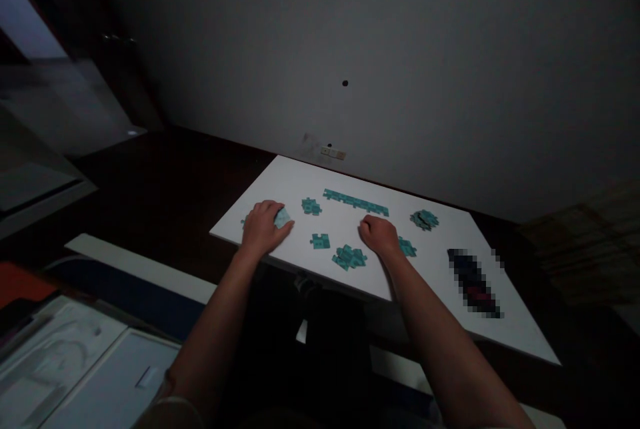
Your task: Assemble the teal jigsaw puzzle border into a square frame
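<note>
My left hand (pixel 263 227) is at the left of the white table, its thumb and fingers curved around a pale blue-green puzzle piece (pixel 283 217). Another piece peeks out at the hand's left side. Resting near the middle of the table, my right hand (pixel 379 234) is closed, and its palm side is hidden. Several teal puzzle pieces (pixel 407 247) lie partly behind my right wrist. A joined strip of puzzle pieces (pixel 356 202) stretches beyond both hands. Between the hands are a single piece (pixel 320 241), a small cluster (pixel 311 206) and a loose heap (pixel 349 257).
At the right of the white table (pixel 520 329) lies a pile of puzzle pieces (pixel 425 219). A dark, pixelated object (pixel 473 285) is nearer the right edge. A grey wall with a socket (pixel 333 153) stands behind. White boxes (pixel 100 362) are at the lower left.
</note>
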{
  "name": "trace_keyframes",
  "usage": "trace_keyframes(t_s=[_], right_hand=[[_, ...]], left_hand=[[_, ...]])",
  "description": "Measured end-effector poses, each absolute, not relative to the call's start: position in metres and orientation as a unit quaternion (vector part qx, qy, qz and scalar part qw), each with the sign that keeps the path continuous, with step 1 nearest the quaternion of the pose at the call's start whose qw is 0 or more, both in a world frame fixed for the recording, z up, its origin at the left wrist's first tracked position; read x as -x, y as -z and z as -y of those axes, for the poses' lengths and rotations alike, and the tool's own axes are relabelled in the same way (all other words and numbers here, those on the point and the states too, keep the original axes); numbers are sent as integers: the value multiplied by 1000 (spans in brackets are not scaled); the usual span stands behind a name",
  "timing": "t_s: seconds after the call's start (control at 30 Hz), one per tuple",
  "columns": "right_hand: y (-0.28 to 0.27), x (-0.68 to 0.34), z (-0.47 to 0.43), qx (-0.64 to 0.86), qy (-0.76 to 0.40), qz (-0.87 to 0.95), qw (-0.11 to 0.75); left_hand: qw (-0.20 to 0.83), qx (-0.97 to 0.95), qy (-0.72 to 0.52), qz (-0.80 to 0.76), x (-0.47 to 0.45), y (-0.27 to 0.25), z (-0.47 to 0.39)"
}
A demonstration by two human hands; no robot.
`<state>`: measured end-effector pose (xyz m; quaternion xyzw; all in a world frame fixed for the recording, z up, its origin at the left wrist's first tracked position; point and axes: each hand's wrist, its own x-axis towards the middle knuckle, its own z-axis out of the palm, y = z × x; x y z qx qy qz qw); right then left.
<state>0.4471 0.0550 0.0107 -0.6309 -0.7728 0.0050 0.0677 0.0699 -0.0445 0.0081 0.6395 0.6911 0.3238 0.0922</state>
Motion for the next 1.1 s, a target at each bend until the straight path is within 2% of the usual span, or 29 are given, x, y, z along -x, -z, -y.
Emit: trace_keyframes(t_s=[0.27, 0.47, 0.6, 0.83, 1.1], right_hand=[[-6, -450, -59, 626, -8, 777, 65], [-5, -453, -59, 629, -14, 774, 65], [-3, -456, -60, 628, -15, 775, 69], [2, -460, -61, 632, -13, 769, 93], [3, -461, -62, 636, -20, 766, 94]], left_hand=[[170, -669, -409, -597, -89, 6, 31], [233, -701, -362, -569, -91, 8, 33], [264, -670, -379, -581, -88, 5, 34], [377, -559, -450, -586, -82, 11, 23], [365, -544, -449, -608, -72, 12, 21]])
